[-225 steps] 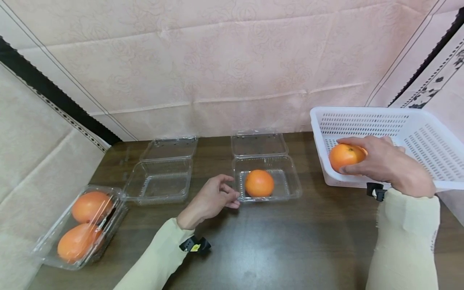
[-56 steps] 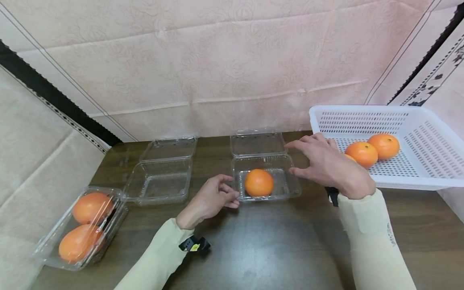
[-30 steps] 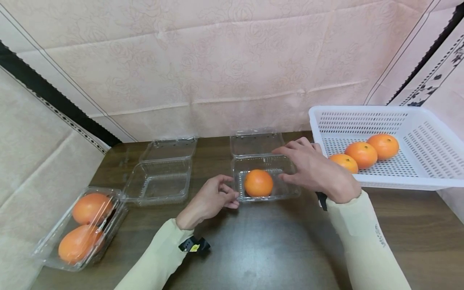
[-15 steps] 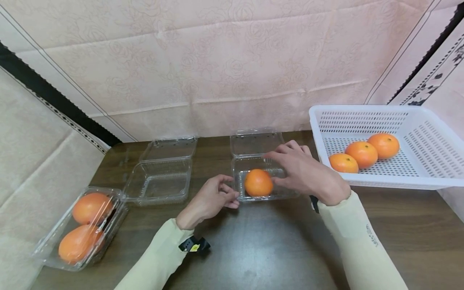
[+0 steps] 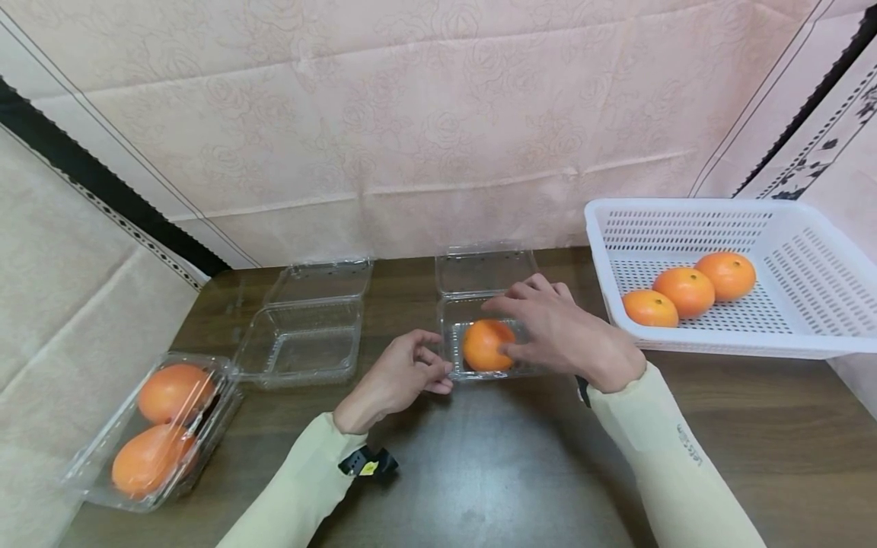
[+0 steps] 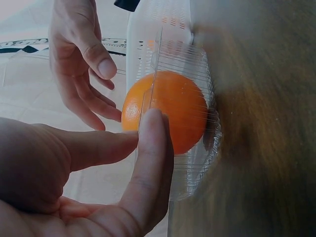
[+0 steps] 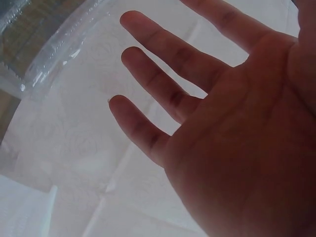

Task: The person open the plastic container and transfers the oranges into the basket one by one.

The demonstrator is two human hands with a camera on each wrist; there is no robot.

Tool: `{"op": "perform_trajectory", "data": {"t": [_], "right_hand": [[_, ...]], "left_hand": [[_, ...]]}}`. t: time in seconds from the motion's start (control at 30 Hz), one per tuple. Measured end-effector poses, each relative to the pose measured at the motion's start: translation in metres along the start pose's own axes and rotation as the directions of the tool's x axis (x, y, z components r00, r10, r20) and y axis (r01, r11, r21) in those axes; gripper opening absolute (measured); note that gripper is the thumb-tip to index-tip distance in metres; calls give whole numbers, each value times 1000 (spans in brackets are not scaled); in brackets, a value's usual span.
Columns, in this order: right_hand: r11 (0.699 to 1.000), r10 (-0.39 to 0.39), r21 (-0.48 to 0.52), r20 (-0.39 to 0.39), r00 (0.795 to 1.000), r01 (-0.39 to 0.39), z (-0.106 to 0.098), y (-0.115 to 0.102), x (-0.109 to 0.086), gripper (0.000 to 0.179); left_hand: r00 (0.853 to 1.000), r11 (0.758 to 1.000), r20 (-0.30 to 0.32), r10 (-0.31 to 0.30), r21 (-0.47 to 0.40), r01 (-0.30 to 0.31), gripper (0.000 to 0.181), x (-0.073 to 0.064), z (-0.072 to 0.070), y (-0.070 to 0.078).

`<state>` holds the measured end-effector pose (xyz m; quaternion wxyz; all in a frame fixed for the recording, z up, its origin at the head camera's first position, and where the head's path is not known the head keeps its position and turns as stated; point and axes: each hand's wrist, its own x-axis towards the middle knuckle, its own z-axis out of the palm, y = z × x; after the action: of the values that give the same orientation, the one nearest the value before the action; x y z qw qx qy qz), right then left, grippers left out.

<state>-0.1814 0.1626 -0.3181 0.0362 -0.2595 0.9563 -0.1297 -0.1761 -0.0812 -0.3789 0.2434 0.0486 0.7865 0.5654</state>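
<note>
Orange point(image 5: 483, 345), one: seated in the tray of a transparent container point(image 5: 460, 309), between the two hands, toward the tray's left half. Container's lid point(image 5: 486, 272) folded back toward the cloth point(image 5: 445, 137).

Left hand point(image 5: 395, 375): at the container's left side, thumb and index finger pinching the rim; orange just beside the fingertips, across the thin plastic wall.

Right hand point(image 5: 556, 327): over the container's right part, fingers apart and extended, grasping nothing. Thumb and index finger overlap the orange's right side in the head view; whether they touch it cannot be told.

Second container point(image 5: 301, 342), transparent, lid likewise folded back: left of the first, well apart from the orange.

Closed container point(image 5: 214, 415): at far left, tilted to the others, two oranges point(image 5: 152, 459) inside.

White basket point(image 5: 802, 304), perforated: at right, beyond the right hand; three oranges point(image 5: 683, 292) in a slanting row.

Surface point(image 5: 479, 472): dark wood grain, under all the containers.
</note>
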Motion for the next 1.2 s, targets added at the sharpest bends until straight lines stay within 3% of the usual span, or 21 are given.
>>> {"op": "perform_trajectory", "data": {"t": [0.73,1.2], "right_hand": [[999,-39,-29,74,997,41,13,-6,6,52],[1000,-4,-23,67,998,6,13,0,8,45]], "left_hand": [[1000,1000,-4,-13,1,13,52,-1,0,1],[1000,1000,-1,-8,-16,8,54,-2,0,2]]}}
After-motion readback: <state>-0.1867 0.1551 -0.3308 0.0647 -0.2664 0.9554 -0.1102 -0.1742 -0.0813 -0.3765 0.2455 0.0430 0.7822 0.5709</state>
